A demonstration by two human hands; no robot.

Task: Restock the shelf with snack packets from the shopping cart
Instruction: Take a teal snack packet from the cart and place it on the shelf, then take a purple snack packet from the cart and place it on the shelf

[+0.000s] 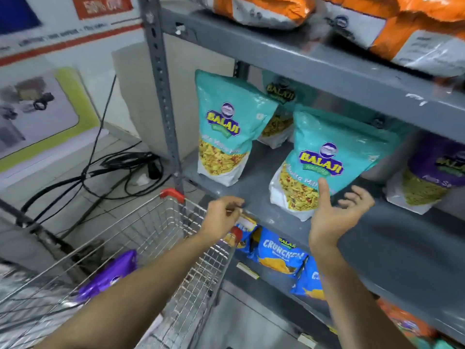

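Two teal Balaji snack packets stand on the grey middle shelf (251,195): one at the left (226,127), one nearer the front (324,159), tilted. A third teal packet (279,104) stands behind them. My right hand (337,212) is open just below the front packet, thumb touching its lower face, fingers spread and not gripping. My left hand (221,215) hovers over the far corner of the wire shopping cart (151,238), fingers curled, holding nothing visible. A purple packet (110,275) lies in the cart.
A purple Balaji packet (432,172) stands at the shelf's right. Orange packets (377,23) fill the shelf above, blue Crunchex packets (279,255) the shelf below. Black cables (120,167) lie on the floor left of the rack's upright post (161,91).
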